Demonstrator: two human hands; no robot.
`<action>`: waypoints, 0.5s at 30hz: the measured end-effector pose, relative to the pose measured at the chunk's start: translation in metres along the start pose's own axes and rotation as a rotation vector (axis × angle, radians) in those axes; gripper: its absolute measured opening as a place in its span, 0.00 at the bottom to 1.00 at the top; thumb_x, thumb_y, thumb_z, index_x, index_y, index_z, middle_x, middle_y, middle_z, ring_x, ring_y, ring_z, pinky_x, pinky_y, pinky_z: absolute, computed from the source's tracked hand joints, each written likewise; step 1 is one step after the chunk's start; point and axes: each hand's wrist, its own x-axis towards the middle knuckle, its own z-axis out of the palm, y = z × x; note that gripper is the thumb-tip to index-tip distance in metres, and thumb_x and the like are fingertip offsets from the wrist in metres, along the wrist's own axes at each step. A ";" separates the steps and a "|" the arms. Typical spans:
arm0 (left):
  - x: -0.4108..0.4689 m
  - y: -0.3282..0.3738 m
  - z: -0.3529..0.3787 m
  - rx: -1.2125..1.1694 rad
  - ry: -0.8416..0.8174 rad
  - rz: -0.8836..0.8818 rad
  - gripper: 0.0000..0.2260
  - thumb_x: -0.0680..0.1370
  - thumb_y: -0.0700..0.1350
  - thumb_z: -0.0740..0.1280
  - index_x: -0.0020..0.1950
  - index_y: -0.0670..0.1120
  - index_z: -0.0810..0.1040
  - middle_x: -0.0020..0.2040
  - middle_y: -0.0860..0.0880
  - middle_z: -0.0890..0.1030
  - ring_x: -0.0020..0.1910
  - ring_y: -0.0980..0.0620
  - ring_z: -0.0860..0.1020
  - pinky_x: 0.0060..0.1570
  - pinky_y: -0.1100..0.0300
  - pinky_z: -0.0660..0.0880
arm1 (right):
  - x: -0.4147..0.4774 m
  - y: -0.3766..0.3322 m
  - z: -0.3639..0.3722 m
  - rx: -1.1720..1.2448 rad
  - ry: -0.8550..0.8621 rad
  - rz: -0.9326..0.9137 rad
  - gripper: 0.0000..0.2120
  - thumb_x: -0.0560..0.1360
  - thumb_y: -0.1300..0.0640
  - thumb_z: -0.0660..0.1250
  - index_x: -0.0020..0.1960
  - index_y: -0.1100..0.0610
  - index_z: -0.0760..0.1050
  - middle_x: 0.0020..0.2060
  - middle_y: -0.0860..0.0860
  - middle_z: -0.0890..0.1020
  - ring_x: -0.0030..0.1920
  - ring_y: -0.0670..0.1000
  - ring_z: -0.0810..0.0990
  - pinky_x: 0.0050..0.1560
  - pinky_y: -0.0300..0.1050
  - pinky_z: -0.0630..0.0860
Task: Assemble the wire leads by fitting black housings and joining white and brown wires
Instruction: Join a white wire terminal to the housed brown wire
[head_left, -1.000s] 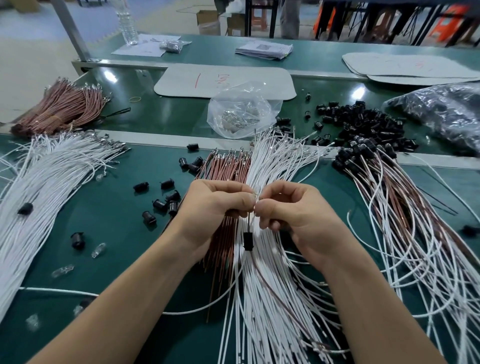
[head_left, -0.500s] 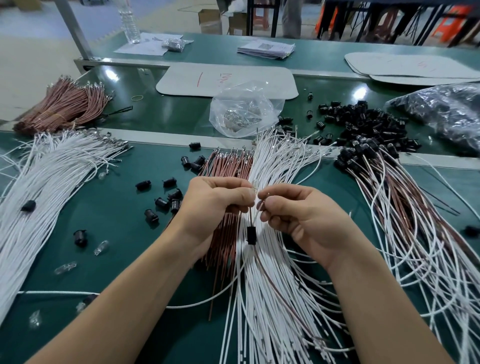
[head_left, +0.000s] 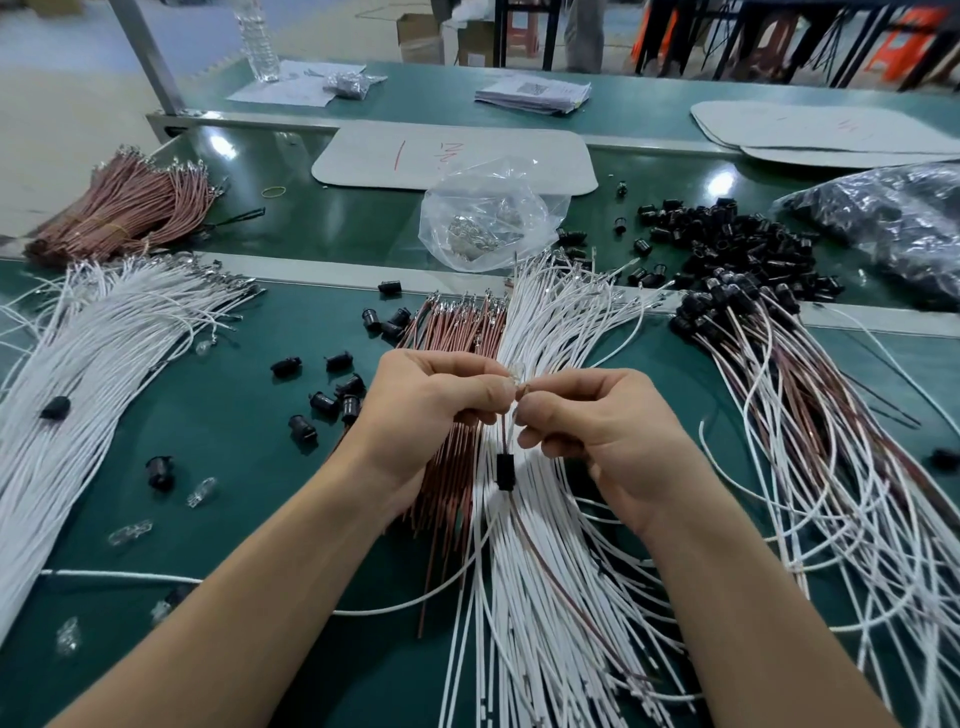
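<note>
Fingertips have drawn a little apart since a second ago, and a small clear piece (head_left: 511, 378) now shows between them. The black housing (head_left: 505, 470) hangs in nearly the same spot.

Housing: threaded on the brown wire (head_left: 503, 437), dangling free just under the fingertips and above the central fan of white wires (head_left: 550, 332). It touches neither hand. A white strand seems to run through it too, but I cannot be sure.

Left hand (head_left: 431, 400): thumb and forefinger closed in a pinch on the clear piece, other fingers curled below.
Right hand (head_left: 597, 426): thumb and forefinger pinched on the top end of the brown wire, just beside the left fingertips.

Step, as I judge it: joining the wire ends at the clear piece, with the housing already on the wire and waiting. Next move probably calls for seating the ends fully, then sliding the housing up over the joint. That needs one hand to keep the pinch while the other drops to the housing. Fine alignment; the parts are small and partly hidden by the fingers.

Room: brown wire bundle (head_left: 457, 332) lies directly under the left hand, and loose housings (head_left: 332, 400) sit near its left. Finished leads (head_left: 831, 415) spread to the right, well apart from the right hand. The housing pile (head_left: 737, 244) and plastic bag (head_left: 483, 218) lie beyond. Bare table (head_left: 249, 519) shows only at lower left. Any downward move lands in wires, so snagging a strand is the risk.
</note>
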 end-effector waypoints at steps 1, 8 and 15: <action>-0.001 0.000 0.001 0.012 -0.005 0.006 0.03 0.64 0.41 0.77 0.36 0.46 0.88 0.33 0.45 0.84 0.34 0.52 0.79 0.39 0.62 0.78 | 0.000 0.001 0.001 -0.046 0.019 -0.029 0.08 0.69 0.68 0.78 0.37 0.56 0.87 0.30 0.57 0.84 0.30 0.50 0.83 0.30 0.37 0.74; 0.000 0.002 -0.002 0.112 0.026 0.033 0.10 0.70 0.32 0.76 0.35 0.46 0.88 0.32 0.46 0.84 0.32 0.54 0.79 0.38 0.64 0.78 | 0.000 0.000 0.003 -0.239 0.085 -0.165 0.06 0.69 0.65 0.79 0.39 0.54 0.88 0.30 0.56 0.85 0.31 0.52 0.85 0.32 0.39 0.75; 0.001 0.003 -0.004 0.163 -0.006 0.032 0.09 0.70 0.32 0.77 0.36 0.46 0.88 0.34 0.44 0.84 0.34 0.52 0.79 0.39 0.64 0.79 | 0.000 0.000 0.001 -0.301 0.083 -0.166 0.07 0.70 0.64 0.79 0.39 0.53 0.88 0.29 0.56 0.85 0.31 0.53 0.85 0.33 0.41 0.77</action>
